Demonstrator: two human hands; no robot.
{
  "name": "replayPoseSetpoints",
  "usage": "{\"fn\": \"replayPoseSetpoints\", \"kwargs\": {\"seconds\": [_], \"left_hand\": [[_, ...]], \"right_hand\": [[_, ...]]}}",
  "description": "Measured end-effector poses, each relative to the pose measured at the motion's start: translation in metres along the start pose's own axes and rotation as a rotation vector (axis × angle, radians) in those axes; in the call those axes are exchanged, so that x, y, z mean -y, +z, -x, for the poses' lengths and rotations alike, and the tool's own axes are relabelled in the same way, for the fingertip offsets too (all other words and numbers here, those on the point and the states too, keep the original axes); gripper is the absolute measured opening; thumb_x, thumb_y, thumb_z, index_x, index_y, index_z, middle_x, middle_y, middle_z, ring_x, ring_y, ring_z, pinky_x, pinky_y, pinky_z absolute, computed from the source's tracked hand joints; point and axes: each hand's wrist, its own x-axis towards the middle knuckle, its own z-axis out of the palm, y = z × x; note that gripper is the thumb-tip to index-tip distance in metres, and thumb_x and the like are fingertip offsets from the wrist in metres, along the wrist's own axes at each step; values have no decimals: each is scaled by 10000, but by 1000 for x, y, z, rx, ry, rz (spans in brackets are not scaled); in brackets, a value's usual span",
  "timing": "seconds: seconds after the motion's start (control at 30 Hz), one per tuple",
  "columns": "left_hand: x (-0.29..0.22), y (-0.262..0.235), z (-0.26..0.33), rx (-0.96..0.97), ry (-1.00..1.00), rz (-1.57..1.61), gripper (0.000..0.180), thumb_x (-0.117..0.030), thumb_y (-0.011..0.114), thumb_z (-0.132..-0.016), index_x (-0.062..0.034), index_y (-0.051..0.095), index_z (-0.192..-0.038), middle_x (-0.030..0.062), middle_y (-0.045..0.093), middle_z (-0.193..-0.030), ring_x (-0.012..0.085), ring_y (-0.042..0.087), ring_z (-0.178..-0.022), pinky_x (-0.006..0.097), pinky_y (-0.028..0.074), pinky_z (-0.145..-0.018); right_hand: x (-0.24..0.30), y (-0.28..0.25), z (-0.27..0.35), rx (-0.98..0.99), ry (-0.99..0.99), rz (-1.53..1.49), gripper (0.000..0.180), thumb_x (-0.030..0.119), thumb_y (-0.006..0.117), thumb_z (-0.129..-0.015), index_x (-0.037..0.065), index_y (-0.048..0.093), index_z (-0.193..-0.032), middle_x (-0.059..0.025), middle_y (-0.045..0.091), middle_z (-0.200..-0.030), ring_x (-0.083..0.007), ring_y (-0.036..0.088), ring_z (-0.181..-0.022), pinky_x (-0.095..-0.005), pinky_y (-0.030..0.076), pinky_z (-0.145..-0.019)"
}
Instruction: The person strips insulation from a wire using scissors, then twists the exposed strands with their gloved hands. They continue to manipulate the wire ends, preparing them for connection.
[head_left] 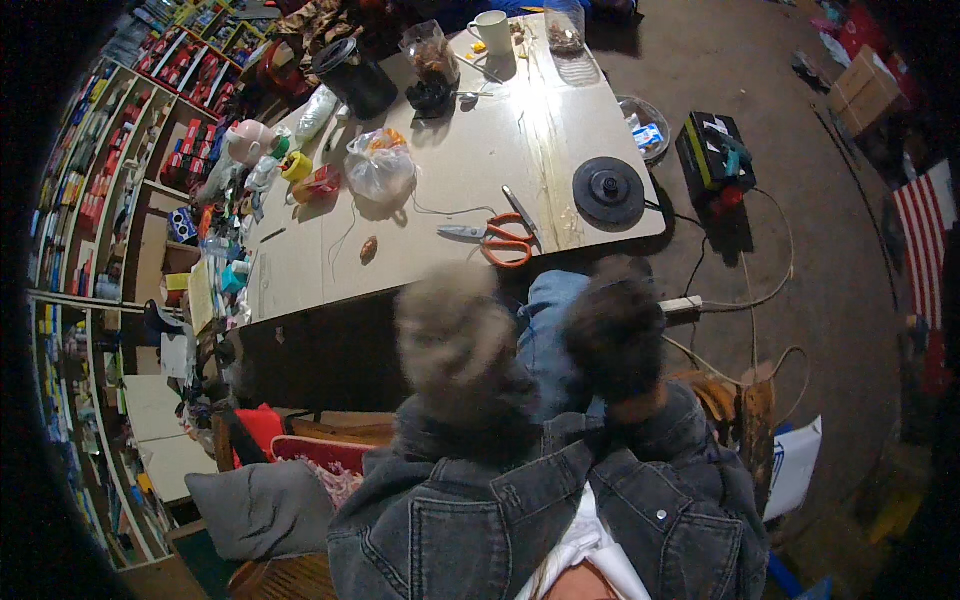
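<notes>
My left hand (455, 330) is raised in front of the table's near edge, smeared by motion, its fingers not readable. To its right my right hand (615, 325) is also blurred and dark, above my jeans (552, 315). Whether either hand holds anything cannot be made out. Closest on the tabletop are scissors (504, 243) with orange handles and a slim, long tool (521, 216) beside them. A small brown lump (369, 248) lies further left, near the edge. A round black electric base (609, 192) sits at the table's right corner.
On the table stand a white plastic bag (380, 168), a black bin (354, 78), a clear container (430, 52) and a white mug (492, 33). A black box (713, 150) and cables (760, 290) are on the floor at right. Stocked shelves (120, 170) line the left.
</notes>
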Motion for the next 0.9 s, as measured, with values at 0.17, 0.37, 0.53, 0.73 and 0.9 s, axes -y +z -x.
{"fn": "replayPoseSetpoints", "kwargs": {"seconds": [0.17, 0.37, 0.53, 0.73, 0.9], "left_hand": [[-25, -18, -12, 221, -25, 937, 403, -516, 366, -1048, -168, 528, -923, 16, 552, -840, 124, 531, -537, 303, 528, -539], [-21, -2, -7, -100, 24, 934, 313, -379, 400, -1047, -124, 491, -889, 35, 503, -815, 129, 524, -536, 262, 500, -454], [-12, -16, -17, 117, 18, 779, 409, -469, 390, -1043, -114, 543, -1178, 101, 599, -1027, 208, 638, -855, 300, 583, -718], [5, -31, -4, -294, -137, -100, 318, -394, 467, -1042, -108, 582, -1116, 42, 588, -973, 159, 600, -831, 277, 536, -670], [11, -21, -8, 102, -6, -444, 237, -24, 665, -900, -61, 596, -1123, 46, 580, -1048, 167, 580, -1000, 308, 503, -841]], "right_hand": [[52, -42, -15, 42, -28, -417, 155, 251, 551, -1024, 110, 614, -1022, -53, 574, -887, -179, 598, -786, -324, 547, -642], [62, -54, -13, -335, -3, 682, 239, 282, 572, -989, 100, 654, -1120, -46, 613, -891, -162, 596, -762, -302, 504, -691], [78, -55, -22, -137, -283, 1730, 286, 221, 681, -885, 73, 682, -1130, -79, 662, -986, -227, 626, -857, -367, 506, -759], [81, -33, 10, -288, -238, 1638, 289, 221, 680, -887, 75, 680, -1135, -85, 663, -999, -237, 626, -873, -376, 503, -772], [88, -31, 28, -313, -182, 1617, 291, 221, 679, -888, 76, 678, -1140, -89, 664, -1010, -245, 627, -886, -383, 500, -784]]}}
